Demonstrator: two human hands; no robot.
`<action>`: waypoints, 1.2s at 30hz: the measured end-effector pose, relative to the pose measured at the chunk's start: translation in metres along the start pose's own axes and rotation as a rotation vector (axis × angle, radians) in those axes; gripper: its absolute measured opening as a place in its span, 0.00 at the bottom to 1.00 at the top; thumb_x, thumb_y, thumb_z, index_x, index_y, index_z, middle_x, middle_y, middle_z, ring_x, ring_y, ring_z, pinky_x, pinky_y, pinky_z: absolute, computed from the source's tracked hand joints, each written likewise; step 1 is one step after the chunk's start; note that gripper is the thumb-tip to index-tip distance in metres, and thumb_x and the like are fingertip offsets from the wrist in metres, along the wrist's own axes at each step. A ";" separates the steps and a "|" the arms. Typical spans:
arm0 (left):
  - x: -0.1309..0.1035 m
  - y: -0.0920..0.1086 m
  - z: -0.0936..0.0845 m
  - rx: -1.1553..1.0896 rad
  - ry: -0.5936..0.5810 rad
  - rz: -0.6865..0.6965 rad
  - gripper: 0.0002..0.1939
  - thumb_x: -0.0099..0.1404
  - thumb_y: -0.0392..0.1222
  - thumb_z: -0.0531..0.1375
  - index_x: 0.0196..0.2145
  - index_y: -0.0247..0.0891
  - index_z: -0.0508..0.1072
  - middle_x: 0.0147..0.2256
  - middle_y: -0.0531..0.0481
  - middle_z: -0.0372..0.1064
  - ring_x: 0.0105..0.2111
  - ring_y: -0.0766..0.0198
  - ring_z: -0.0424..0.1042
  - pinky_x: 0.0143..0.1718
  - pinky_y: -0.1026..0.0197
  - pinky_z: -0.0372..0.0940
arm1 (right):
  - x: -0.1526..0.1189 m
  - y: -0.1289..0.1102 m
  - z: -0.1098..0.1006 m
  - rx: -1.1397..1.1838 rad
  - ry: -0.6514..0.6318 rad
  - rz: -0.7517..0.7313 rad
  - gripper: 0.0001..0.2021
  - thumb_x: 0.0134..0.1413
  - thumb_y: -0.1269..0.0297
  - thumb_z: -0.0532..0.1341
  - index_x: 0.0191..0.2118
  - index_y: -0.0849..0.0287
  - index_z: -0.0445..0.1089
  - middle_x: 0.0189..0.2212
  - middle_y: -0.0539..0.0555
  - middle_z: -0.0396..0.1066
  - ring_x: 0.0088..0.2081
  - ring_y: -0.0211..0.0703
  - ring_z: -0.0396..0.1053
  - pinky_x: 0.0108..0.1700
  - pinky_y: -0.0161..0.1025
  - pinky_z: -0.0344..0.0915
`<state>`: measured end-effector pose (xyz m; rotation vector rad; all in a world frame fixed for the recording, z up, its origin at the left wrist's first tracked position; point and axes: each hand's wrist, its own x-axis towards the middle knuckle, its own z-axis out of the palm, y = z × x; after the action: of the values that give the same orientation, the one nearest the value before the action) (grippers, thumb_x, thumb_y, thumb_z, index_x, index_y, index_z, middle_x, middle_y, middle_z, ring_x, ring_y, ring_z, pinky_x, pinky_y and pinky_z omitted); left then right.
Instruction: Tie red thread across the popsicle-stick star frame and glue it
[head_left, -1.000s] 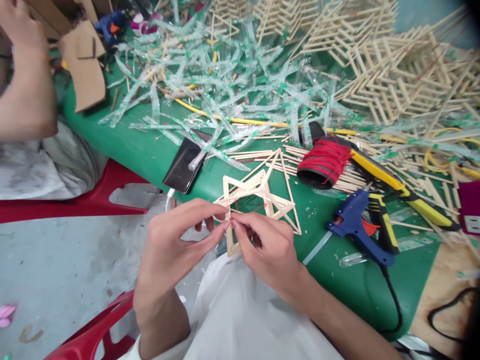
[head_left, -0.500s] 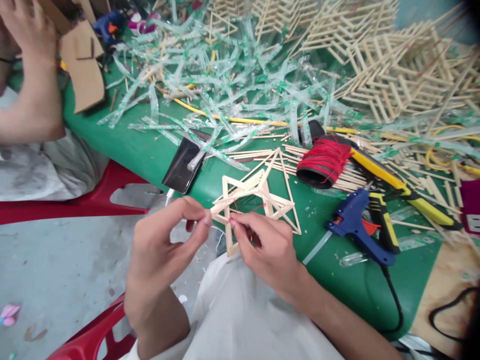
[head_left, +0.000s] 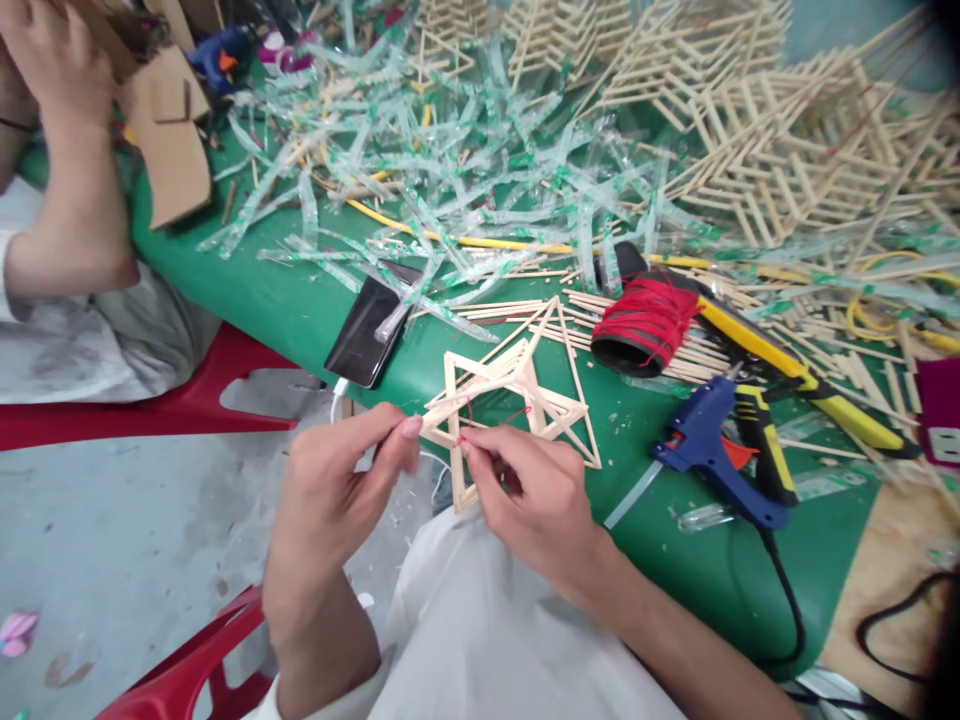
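A star-shaped frame of pale wooden sticks (head_left: 487,375) lies at the green table's near edge, with bits of red thread (head_left: 528,409) on it. My right hand (head_left: 529,480) is closed at the frame's lower left part, its thumb and forefinger pinching red thread. Left of the frame, my left hand (head_left: 345,490) has thumb and forefinger pressed together near a stick corner; what they hold is too small to make out. Beyond the frame, to the right, lies a spool of red thread (head_left: 649,320).
A blue glue gun (head_left: 697,440), yellow-black cutter (head_left: 765,345) and loose sticks lie right. A black phone (head_left: 371,330) lies left, plastic strips (head_left: 450,150) and stacked stick frames (head_left: 795,150) behind. Another person's arm (head_left: 82,190) is at upper left, above a red chair (head_left: 232,390).
My left hand has shifted a little, its wrist moving right and its fingers folding closer together. My right hand and the star frame stay nearly where they were.
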<state>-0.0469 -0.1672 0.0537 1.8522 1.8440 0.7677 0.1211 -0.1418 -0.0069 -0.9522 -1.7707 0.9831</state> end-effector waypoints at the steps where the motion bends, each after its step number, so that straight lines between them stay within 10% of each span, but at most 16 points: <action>1: 0.001 -0.001 0.001 -0.017 -0.004 0.019 0.12 0.72 0.34 0.57 0.29 0.38 0.72 0.24 0.59 0.68 0.23 0.75 0.65 0.27 0.70 0.61 | 0.000 0.000 0.000 0.001 -0.002 0.000 0.06 0.61 0.77 0.61 0.38 0.65 0.76 0.28 0.52 0.78 0.23 0.31 0.69 0.28 0.31 0.66; 17: -0.007 0.002 0.007 -0.146 0.175 -0.056 0.07 0.59 0.33 0.70 0.33 0.42 0.79 0.31 0.56 0.80 0.27 0.67 0.77 0.29 0.65 0.73 | 0.000 0.000 -0.001 -0.005 0.000 0.018 0.07 0.63 0.75 0.59 0.38 0.61 0.75 0.27 0.50 0.78 0.23 0.32 0.69 0.26 0.31 0.66; 36: -0.011 0.005 0.014 -0.307 0.176 0.148 0.12 0.65 0.25 0.59 0.39 0.42 0.70 0.30 0.53 0.66 0.30 0.65 0.67 0.31 0.58 0.64 | -0.001 0.000 0.001 -0.002 0.007 0.035 0.07 0.63 0.75 0.60 0.38 0.60 0.75 0.29 0.51 0.80 0.24 0.32 0.71 0.26 0.31 0.69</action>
<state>-0.0339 -0.1767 0.0457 1.7804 1.5907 1.2261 0.1205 -0.1425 -0.0079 -0.9891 -1.7547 0.9993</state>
